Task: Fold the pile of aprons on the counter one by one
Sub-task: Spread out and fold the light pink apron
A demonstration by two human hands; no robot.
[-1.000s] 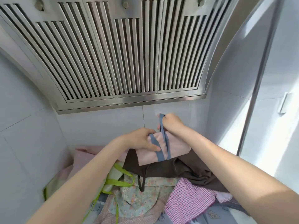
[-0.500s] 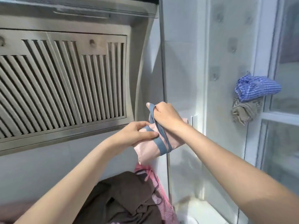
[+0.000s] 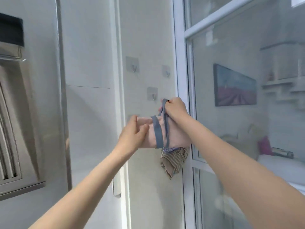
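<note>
**Folded apron bundle raised toward the wall hooks**

From my remote seat, the right hand [image 3: 177,109] is closed in a fist around the loop of a grey-blue strap [image 3: 158,132], pinching it at the top so the loop stands up just above the knuckles. The left hand [image 3: 133,135] steadies the other end of the pink apron bundle [image 3: 175,136]; its fingers are loosely curled against the cloth, thumb up, more a light hold than a firm clamp. The bundle hangs in the air between the two hands, at chest height, with the strap wound around its middle.

I judge the bundle to be light and soft: thin cotton that will slump and unroll if the strap slackens, so the strap loop is the sound place to hold, with a second hand cupping the body of the cloth. The fabric looks neither slippery nor fragile.

Just below and behind the bundle, a striped brown cloth [image 3: 174,161] hangs against the white wall, with a scrap of blue check showing at its top. Several clear adhesive hooks [image 3: 152,94] are fixed to the wall [image 3: 145,38] just beside the raised loop; my reading is that the loop is bound for one of them. A glass door [image 3: 231,47] stands to the right. The bench and the pile are out of view.
</note>
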